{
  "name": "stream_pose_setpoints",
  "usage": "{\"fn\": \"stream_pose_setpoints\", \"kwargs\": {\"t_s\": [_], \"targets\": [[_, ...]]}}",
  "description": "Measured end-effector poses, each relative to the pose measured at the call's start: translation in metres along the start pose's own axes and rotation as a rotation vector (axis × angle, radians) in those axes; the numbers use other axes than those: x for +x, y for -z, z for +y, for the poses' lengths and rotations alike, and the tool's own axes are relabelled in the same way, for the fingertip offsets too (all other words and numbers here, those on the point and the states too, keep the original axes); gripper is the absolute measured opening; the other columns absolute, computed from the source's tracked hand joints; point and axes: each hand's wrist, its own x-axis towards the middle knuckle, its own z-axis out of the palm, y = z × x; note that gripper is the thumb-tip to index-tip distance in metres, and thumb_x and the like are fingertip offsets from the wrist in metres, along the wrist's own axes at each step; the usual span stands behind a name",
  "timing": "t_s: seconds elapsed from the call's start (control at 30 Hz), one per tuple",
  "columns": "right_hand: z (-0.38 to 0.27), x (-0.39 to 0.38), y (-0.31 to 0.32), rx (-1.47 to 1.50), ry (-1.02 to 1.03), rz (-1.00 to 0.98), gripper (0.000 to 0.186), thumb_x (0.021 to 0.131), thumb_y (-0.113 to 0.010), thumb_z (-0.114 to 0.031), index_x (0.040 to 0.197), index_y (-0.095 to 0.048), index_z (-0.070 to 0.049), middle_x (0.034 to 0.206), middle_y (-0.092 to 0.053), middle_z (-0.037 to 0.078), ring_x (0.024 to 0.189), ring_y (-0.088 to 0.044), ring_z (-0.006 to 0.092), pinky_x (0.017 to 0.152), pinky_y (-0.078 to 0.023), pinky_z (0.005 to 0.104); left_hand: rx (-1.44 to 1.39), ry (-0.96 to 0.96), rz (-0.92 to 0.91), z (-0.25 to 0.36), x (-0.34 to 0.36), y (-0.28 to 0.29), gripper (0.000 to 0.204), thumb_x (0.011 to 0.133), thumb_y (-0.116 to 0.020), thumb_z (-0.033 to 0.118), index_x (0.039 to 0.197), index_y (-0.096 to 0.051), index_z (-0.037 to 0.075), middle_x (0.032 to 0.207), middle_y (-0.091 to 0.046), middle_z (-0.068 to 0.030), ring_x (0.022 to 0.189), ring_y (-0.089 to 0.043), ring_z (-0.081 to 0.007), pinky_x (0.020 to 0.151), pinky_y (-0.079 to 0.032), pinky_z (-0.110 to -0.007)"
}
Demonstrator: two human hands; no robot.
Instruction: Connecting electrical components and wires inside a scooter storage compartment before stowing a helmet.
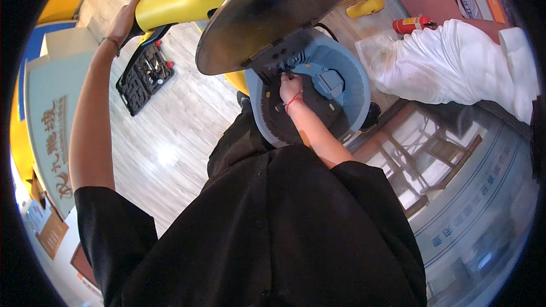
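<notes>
My left hand (pixel 123 18) is wrapped round the end of a long yellow casing (pixel 182 0), next to a curved black part under it. A large round dark lid (pixel 267 17) stands raised beside the casing. Below the lid is a grey-blue tub (pixel 355 82) with a dark floor and several fittings inside. Deep in this tub, close to the black hinge area under the lid, is my right hand (pixel 291 86). Its fingers are closed together near the dark fittings, and what they pinch, if anything, is too small to tell.
An open black tool case (pixel 145 77) with several tools lies on the wood-look floor to the left. At the right are a red fire extinguisher (pixel 410 24), a draped white cloth (pixel 435 62) and a wooden frame (pixel 438 148). A yellow object (pixel 365 7) lies behind.
</notes>
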Motion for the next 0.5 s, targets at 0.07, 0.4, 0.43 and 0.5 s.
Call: {"fn": "stream_pose_setpoints", "kwargs": {"t_s": [0.07, 0.4, 0.43, 0.5], "targets": [[-0.022, -0.011, 0.010, -0.166, 0.150, -0.003, 0.027, 0.082, -0.052, -0.024, 0.073, -0.055, 0.002, 0.058, -0.055, 0.009, 0.048, -0.050, 0.0193, 0.048, -0.039, 0.0321, 0.062, -0.007, 0.027, -0.016, 0.005, 0.007, 0.049, 0.083, -0.036, 0.045, 0.085, -0.057, 0.000, 0.073, -0.059, -0.0128, 0.067, -0.059, -0.0198, 0.066, -0.045, -0.027], [-0.069, -0.024, 0.033, 0.142, -0.397, -0.234, 0.038, 0.083, -0.047, -0.033, 0.077, -0.056, 0.004, 0.072, -0.059, 0.020, 0.071, -0.057, 0.0366, 0.065, -0.043, 0.0394, 0.440, -0.188, 0.100, -0.015, 0.000, 0.003, 0.033, 0.084, -0.032, 0.032, 0.096, -0.048, 0.005, 0.090, -0.056, -0.0217, 0.085, -0.054, -0.0306, 0.081, -0.037, -0.033], [-0.078, -0.026, 0.040, 0.132, -0.456, -0.280, 0.039, 0.082, -0.047, -0.034, 0.080, -0.056, 0.004, 0.077, -0.059, 0.020, 0.076, -0.056, 0.0367, 0.067, -0.043, 0.0391, 0.397, -0.156, 0.157, -0.008, -0.004, -0.002, 0.038, 0.084, -0.031, 0.035, 0.093, -0.050, 0.004, 0.090, -0.056, -0.0216, 0.084, -0.054, -0.0299, 0.081, -0.036, -0.033], [-0.059, -0.017, 0.037, 0.119, -0.513, -0.326, 0.040, 0.082, -0.047, -0.034, 0.083, -0.056, 0.005, 0.081, -0.060, 0.021, 0.081, -0.056, 0.0368, 0.070, -0.043, 0.0387, 0.348, -0.123, 0.215, -0.007, -0.005, -0.005, 0.043, 0.083, -0.030, 0.039, 0.090, -0.051, 0.003, 0.090, -0.056, -0.0216, 0.083, -0.054, -0.0292, 0.081, -0.036, -0.032]]}}
